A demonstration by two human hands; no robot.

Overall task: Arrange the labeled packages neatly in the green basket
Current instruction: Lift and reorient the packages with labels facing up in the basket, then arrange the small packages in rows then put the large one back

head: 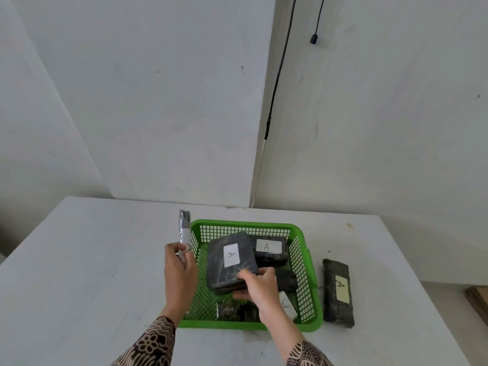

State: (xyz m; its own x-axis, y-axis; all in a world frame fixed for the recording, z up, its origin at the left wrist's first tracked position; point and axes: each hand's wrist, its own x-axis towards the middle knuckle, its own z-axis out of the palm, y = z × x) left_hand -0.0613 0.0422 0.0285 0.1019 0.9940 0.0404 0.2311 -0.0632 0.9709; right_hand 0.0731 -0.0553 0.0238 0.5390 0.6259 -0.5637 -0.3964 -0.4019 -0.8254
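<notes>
Fingers of the right hand [260, 287] pinch the near edge of a dark package labeled A [230, 262], thumb on top, holding it tilted above the green basket [311, 260]. The left hand [179, 276] grips a thin package edge-on [184, 233], upright, just outside the basket's left rim. More labeled packages lie inside; another [338, 293] rests on the table [79, 273] beside its right wall.

prob a bare workroom: plain white walls [158, 101], white table [79, 260], dangling black cable [281, 62].
</notes>
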